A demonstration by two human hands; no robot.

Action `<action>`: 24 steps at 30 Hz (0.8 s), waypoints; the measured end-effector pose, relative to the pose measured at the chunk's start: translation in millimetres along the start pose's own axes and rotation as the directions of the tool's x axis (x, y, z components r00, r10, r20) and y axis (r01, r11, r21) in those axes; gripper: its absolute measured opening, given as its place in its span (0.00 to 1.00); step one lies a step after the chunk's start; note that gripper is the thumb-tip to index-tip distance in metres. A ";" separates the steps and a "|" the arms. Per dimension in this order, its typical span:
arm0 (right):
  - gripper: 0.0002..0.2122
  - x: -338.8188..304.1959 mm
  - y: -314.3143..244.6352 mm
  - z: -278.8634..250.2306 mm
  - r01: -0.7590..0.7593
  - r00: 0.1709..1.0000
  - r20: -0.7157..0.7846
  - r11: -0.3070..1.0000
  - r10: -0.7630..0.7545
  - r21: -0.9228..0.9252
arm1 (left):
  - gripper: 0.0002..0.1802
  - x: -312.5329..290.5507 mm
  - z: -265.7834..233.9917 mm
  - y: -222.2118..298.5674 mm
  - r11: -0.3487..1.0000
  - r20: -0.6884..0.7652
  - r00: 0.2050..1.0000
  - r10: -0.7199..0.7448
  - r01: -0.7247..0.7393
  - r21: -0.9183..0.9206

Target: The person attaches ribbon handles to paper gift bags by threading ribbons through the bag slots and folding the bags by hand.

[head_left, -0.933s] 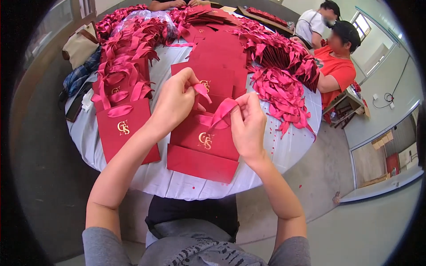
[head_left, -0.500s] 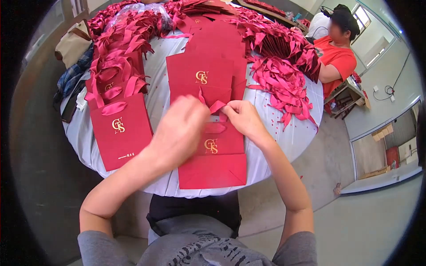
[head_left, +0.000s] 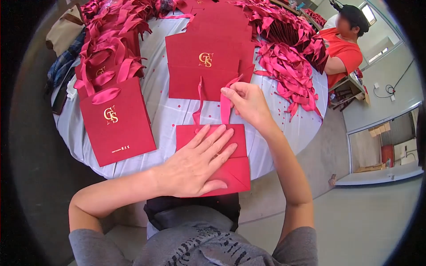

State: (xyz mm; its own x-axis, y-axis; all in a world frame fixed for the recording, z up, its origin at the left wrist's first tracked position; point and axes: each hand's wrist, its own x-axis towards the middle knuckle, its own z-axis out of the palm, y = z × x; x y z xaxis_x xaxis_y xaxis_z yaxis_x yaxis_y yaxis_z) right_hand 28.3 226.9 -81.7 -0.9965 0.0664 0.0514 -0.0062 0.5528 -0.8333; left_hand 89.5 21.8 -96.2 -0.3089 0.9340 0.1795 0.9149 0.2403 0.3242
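A red paper gift bag (head_left: 239,170) lies flat at the table's near edge, its lower part folded over. My left hand (head_left: 197,162) rests palm down across it, fingers stretched out. Between the thumb and fingers of my right hand (head_left: 249,103) a pink ribbon (head_left: 225,113) is pinched, running up from the bag's top edge. A second ribbon strand (head_left: 197,106) rises from the same edge, left of the first, with its end free. Just beyond lies a stack of flat red bags (head_left: 184,51) with a gold emblem.
At the left, a row of red bags with ribbon handles (head_left: 117,128) leans back over the white-covered table (head_left: 153,99). A heap of loose pink ribbons (head_left: 288,77) lies at the right. A co-worker in a red shirt (head_left: 344,48) sits beyond it. Small red dots are scattered about.
My left hand has come down from the ribbon and now lies flat on the bag. My right hand has moved slightly up and right with the ribbon, which is drawn out longer.
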 end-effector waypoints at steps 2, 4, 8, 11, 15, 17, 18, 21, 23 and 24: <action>0.14 2.6 6.7 5.0 0.054 0.998 -0.041 0.996 -0.057 -0.070 | 0.45 1.2 0.1 -0.1 1.000 0.000 1.000 -0.005 0.005 -0.013; 0.14 2.1 10.1 10.1 0.109 0.990 -0.077 0.984 -0.121 -0.142 | 0.45 2.7 -0.4 -0.1 1.000 0.021 1.000 0.002 -0.003 0.023; 0.13 -1.7 7.4 12.3 0.171 0.967 -0.155 0.964 -0.204 -0.206 | 0.45 1.6 0.5 0.1 1.000 0.013 1.000 0.004 -0.004 0.030; 0.14 -5.3 1.0 4.2 0.136 0.951 -0.208 0.916 -0.228 -0.378 | 0.45 -0.1 1.2 -0.6 0.999 0.008 1.000 0.001 -0.002 0.037; 0.17 -23.0 -29.3 14.2 0.184 0.903 -0.243 0.831 -0.354 -0.525 | 0.45 -1.9 5.0 -0.9 0.999 -0.017 1.000 0.003 -0.003 0.039; 0.19 -27.7 -38.4 23.7 0.296 0.919 -0.101 0.836 -0.381 -0.463 | 0.45 -0.2 4.3 0.6 0.999 -0.028 0.999 0.024 -0.022 0.042; 0.19 -25.7 -38.8 30.6 0.247 0.953 -0.045 0.852 -0.300 -0.462 | 0.43 -0.5 3.1 1.9 1.000 -0.044 0.999 0.023 -0.022 0.017; 0.19 -11.5 -36.7 45.6 0.162 0.986 0.052 0.834 -0.159 -0.527 | 0.43 -2.1 4.3 0.7 1.000 -0.048 0.999 0.025 -0.025 -0.001; 0.17 -3.0 -30.3 51.1 0.308 0.949 0.068 0.864 -0.307 -0.399 | 0.45 -1.1 5.5 0.0 1.000 -0.038 0.999 0.013 -0.013 -0.005; 0.15 0.8 -27.5 47.4 0.272 0.962 0.087 0.925 -0.258 -0.265 | 0.45 -0.4 5.3 -0.7 1.000 -0.046 0.999 0.021 -0.021 0.004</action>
State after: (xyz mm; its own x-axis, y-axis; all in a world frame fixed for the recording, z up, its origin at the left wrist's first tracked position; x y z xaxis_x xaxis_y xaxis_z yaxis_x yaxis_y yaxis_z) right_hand 23.6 172.4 -84.8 -0.9646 -0.1507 0.2164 -0.2543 0.7494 -0.6113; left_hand 90.3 22.7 -101.5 -0.3015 0.9256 0.2288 0.9222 0.2221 0.3166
